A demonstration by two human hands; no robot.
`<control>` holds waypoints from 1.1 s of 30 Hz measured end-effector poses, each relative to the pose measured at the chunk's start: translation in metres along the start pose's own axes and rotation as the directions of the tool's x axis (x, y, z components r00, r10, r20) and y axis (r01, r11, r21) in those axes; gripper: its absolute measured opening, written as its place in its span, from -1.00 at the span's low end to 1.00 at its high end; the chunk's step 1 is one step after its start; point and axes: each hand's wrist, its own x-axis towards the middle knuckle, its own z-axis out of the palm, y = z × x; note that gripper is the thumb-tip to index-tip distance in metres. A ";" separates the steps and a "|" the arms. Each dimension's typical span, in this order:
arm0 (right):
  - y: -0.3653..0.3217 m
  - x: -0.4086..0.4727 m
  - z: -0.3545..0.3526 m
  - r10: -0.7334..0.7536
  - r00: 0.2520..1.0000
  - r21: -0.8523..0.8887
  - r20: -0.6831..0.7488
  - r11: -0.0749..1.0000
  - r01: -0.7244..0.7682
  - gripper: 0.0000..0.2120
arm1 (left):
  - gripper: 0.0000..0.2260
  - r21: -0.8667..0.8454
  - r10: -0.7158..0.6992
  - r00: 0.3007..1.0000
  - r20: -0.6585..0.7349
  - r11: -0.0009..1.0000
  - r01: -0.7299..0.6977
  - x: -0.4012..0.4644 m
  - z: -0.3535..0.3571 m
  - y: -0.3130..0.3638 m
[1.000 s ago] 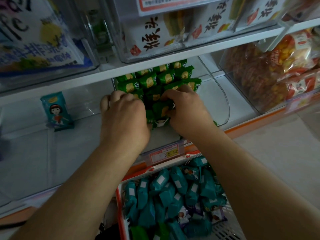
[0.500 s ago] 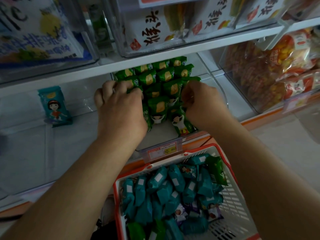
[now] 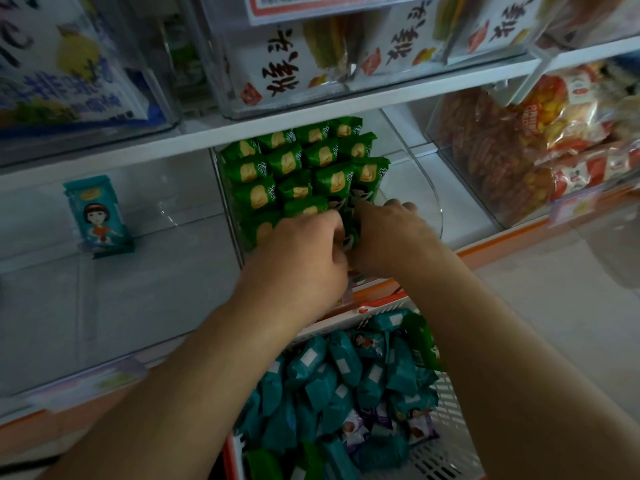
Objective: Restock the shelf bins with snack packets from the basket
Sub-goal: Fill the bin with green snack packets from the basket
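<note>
While both forearms reach up from the bottom of the frame, the left hand [image 3: 299, 251] and right hand [image 3: 389, 233] meet mid-frame, fingers curled around green snack packets [image 3: 304, 168] in the clear shelf bin [image 3: 429, 202]; teal packets [image 3: 341, 372] fill the basket [image 3: 440, 459] below.

I'm bringing my left hand [image 3: 301, 251] and right hand [image 3: 388, 233] together at frame centre, covering the front green snack packets [image 3: 304, 168] they were flanking.

Fig.: left hand [image 3: 298, 258] & right hand [image 3: 391, 237] bare, forearms unsleeved, no rings/watch/gloves visible.
</note>
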 end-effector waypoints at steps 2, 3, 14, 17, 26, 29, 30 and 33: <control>0.001 -0.002 -0.004 0.007 0.999 0.002 0.037 1.000 -0.007 -0.40 | -0.82 -0.025 -0.075 0.987 0.143 0.997 0.080 0.003 0.009 -0.004; 0.001 -0.003 -0.007 0.011 0.999 -0.010 0.053 1.000 -0.011 -0.42 | -0.78 -0.045 -0.094 0.974 0.206 0.993 0.106 0.005 0.013 -0.006; -0.002 -0.005 -0.012 0.063 0.998 -0.032 0.020 0.998 -0.062 -0.47 | -0.74 -0.329 -0.054 0.858 0.510 0.910 0.253 0.026 0.032 -0.011; 0.000 -0.006 -0.019 0.080 0.996 0.051 -0.036 0.996 -0.079 -0.50 | -0.78 -0.375 -0.064 0.864 0.499 0.883 0.282 0.031 0.032 -0.012; 0.014 -0.022 -0.048 0.103 0.960 0.263 -0.261 0.964 -0.032 -0.73 | -0.70 -0.413 -0.210 0.916 0.342 0.842 0.347 0.032 0.033 -0.012; 0.020 -0.021 -0.059 0.197 0.946 0.480 -0.256 0.876 -0.053 -0.73 | -0.84 -0.409 -0.254 0.947 0.198 0.857 0.315 0.031 0.026 -0.003; 0.022 -0.020 -0.063 0.211 0.956 0.553 -0.203 0.830 -0.066 -0.74 | -0.86 -0.481 -0.292 0.938 0.188 0.805 0.347 0.031 0.023 0.001; 0.026 -0.022 -0.072 0.166 0.985 0.765 0.056 0.626 -0.149 -0.75 | -0.79 -0.799 -0.337 0.860 0.384 0.347 0.492 0.032 0.014 0.016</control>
